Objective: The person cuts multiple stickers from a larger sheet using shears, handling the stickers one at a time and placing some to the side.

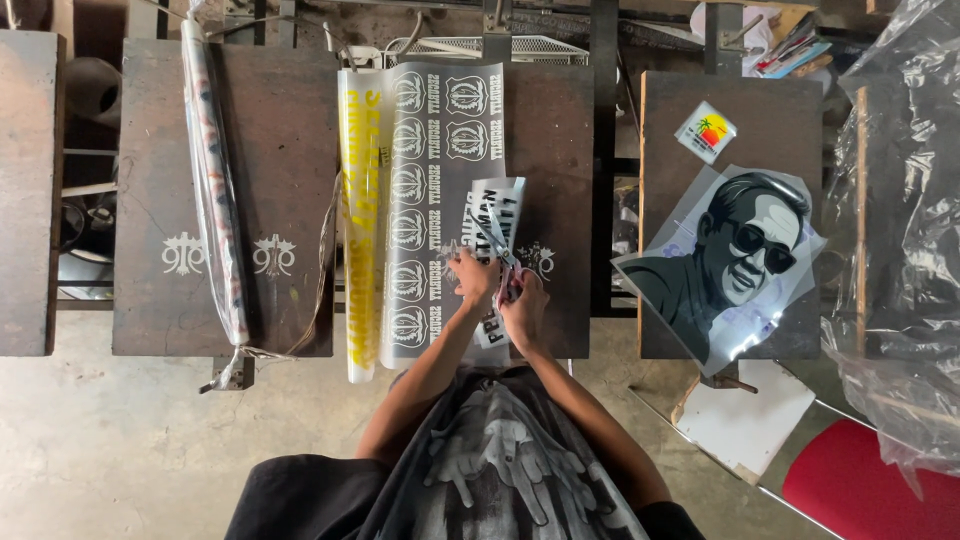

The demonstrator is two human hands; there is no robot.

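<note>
My left hand pinches the lower part of a narrow clear film strip printed with white letters. My right hand is closed on a pair of scissors, whose blades lie across that strip. Both hands work over the middle dark board. Under the strip lies a large clear film sheet with rows of white emblems. A film with yellow lettering lies along its left side.
A rolled film lies on the left board. The right board carries a black-and-white portrait film and a small palm-tree sticker. Crumpled clear plastic hangs at far right, above a red seat.
</note>
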